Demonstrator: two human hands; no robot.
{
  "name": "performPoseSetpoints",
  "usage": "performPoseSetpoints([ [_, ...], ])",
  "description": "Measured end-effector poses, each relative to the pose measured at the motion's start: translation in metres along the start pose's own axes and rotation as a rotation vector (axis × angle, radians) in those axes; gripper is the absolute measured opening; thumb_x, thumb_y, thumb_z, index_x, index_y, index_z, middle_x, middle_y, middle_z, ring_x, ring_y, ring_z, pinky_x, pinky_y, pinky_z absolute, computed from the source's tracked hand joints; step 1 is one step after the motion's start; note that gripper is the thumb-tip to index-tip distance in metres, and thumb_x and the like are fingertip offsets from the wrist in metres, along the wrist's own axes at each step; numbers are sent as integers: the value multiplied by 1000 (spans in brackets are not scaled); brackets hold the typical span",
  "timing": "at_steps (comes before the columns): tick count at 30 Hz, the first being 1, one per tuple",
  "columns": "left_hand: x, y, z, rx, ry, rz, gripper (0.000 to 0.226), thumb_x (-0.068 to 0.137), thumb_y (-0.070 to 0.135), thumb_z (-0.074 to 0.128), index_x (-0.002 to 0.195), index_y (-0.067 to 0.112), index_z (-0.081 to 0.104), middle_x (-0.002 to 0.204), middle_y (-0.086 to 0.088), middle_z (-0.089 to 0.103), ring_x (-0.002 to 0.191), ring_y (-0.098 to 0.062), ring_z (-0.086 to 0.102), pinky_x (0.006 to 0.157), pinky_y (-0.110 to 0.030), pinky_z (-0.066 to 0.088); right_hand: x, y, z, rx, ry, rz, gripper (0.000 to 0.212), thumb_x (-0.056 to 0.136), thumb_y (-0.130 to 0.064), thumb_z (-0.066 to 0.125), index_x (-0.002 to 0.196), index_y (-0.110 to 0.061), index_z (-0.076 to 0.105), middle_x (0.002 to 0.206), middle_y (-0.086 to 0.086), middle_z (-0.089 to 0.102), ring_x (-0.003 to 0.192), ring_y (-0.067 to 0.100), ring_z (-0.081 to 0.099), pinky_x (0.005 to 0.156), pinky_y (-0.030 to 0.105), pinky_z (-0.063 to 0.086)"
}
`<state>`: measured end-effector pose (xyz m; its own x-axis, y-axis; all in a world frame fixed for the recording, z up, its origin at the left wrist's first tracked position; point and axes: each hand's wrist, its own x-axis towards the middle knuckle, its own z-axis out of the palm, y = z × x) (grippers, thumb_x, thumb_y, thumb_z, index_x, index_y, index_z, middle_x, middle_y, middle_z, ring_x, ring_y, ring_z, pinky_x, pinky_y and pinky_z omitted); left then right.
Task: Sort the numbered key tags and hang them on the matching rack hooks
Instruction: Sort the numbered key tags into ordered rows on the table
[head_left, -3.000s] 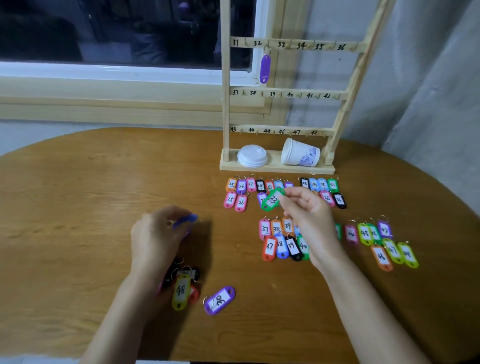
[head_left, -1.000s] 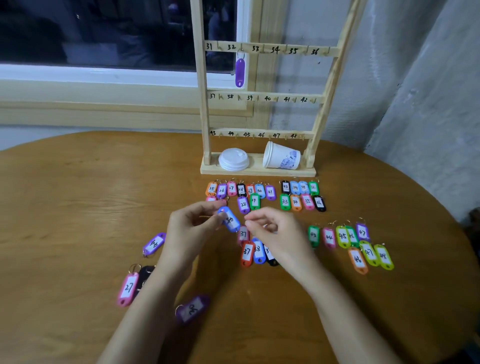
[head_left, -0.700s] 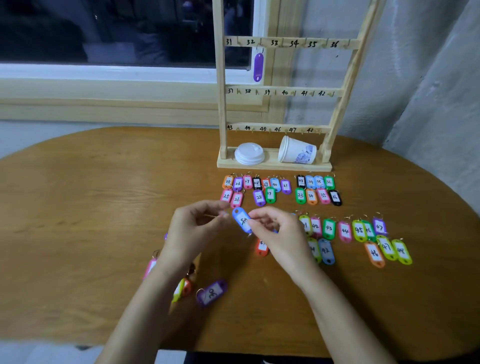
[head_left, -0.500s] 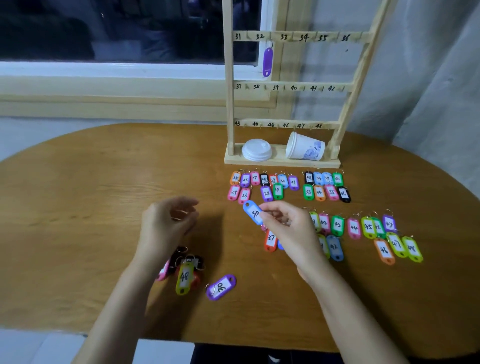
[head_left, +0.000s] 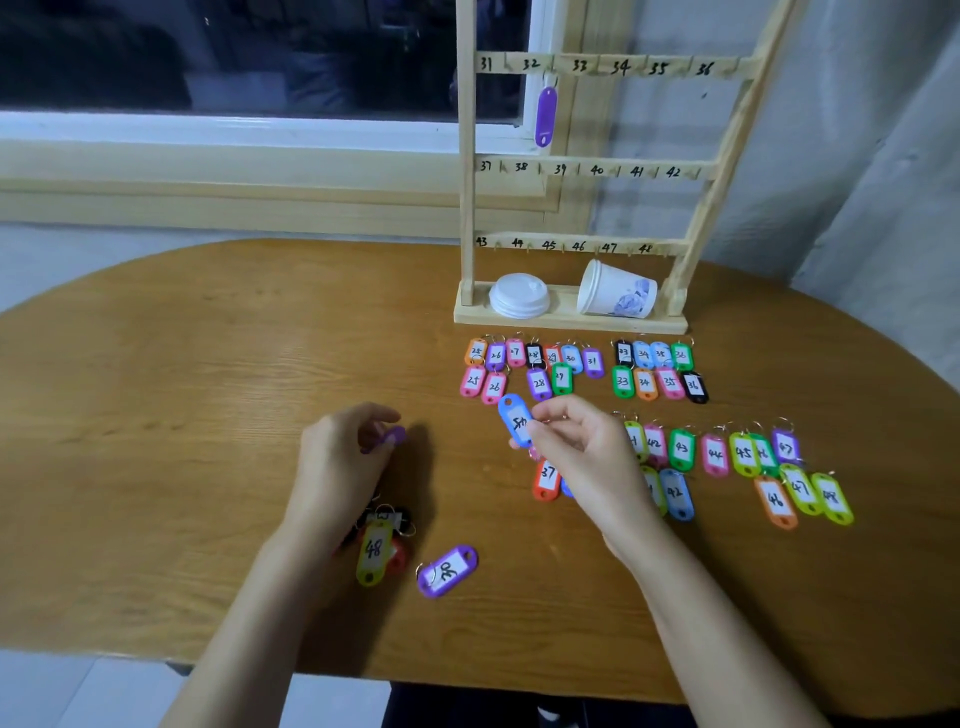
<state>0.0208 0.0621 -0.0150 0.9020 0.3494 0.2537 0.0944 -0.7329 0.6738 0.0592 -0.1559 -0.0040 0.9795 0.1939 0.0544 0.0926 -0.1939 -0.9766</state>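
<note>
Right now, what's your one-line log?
right hand pinches blue key tag | left hand holds purple key tag | rack: one hanging tag

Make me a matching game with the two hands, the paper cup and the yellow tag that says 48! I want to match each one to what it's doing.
Things
1. right hand
2. left hand
3. paper cup
4. yellow tag 48

What it is doing
A. lies on its side on the rack base
B. holds a purple tag
C. lies on a small pile of tags on the table
D. pinches a blue tag

Pairs: 1-D, 2-B, 3-A, 4-C
</note>
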Motion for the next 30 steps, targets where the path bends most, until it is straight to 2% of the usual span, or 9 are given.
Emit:
performPoseSetpoints([
  [4, 0, 9, 13, -70, 4, 29, 17, 77, 9, 73, 84, 25, 72, 76, 9, 67, 71, -5, 60, 63, -12, 42, -1, 0, -7, -31, -5, -13, 19, 84, -7, 61, 88, -24, 68, 82, -3, 71, 75, 8, 65, 65, 20, 48],
  [8, -1, 24, 23, -386, -51, -90, 10, 81, 12, 72, 84, 21, 71, 80, 2, 72, 77, -23, 68, 67, -34, 53, -2, 2, -17, -74, -35, -29, 31, 80, -1, 60, 94, -28, 68, 93, -3, 68, 84, 14, 63, 73, 28, 54],
  [11, -5, 35, 28, -571, -83, -131, 14, 80, 10, 73, 87, 22, 71, 84, -6, 72, 78, -27, 68, 74, -45, 55, -4, 3, -23, -56, -33, -50, 31, 82, 1, 63, 98, -26, 66, 92, -8, 67, 85, 6, 63, 75, 22, 53],
  [15, -8, 48, 33, -683, -106, -159, 22, 81, 1, 70, 86, 22, 69, 81, -5, 69, 69, -9, 63, 65, -27, 54, -6, 6, -30, -15, -22, -51, 27, 82, 2, 65, 97, -21, 67, 92, -6, 69, 86, 4, 63, 77, 19, 53],
  [18, -12, 57, 36, -730, -128, -167, 23, 80, -1, 69, 86, 21, 70, 79, 0, 69, 69, -5, 63, 61, -20, 53, -8, 9, -35, 3, -12, -28, 24, 83, 2, 65, 96, -18, 69, 92, -4, 70, 87, 7, 65, 77, 22, 55],
  [23, -19, 64, 47, -763, -172, -189, 18, 80, 2, 70, 87, 19, 70, 84, -7, 71, 74, -12, 65, 69, -31, 55, -13, 11, -51, -2, 41, -39, 20, 84, -1, 66, 92, -18, 71, 89, -5, 72, 84, 5, 65, 74, 18, 53],
  [27, -22, 73, 58, -755, -182, -149, 11, 78, 5, 73, 76, 15, 70, 72, -5, 69, 69, -13, 61, 63, -21, 50, -15, 13, -75, 2, 101, -11, 18, 83, -4, 68, 86, -22, 71, 86, -5, 72, 84, 9, 65, 76, 21, 52],
  [30, -23, 80, 66, -772, -190, -142, 11, 77, 9, 75, 73, 18, 71, 73, -13, 70, 71, -21, 62, 71, -38, 51, -15, 15, -98, -23, 175, -3, 19, 84, -5, 68, 83, -24, 70, 87, -6, 72, 82, 8, 63, 77, 23, 51],
])
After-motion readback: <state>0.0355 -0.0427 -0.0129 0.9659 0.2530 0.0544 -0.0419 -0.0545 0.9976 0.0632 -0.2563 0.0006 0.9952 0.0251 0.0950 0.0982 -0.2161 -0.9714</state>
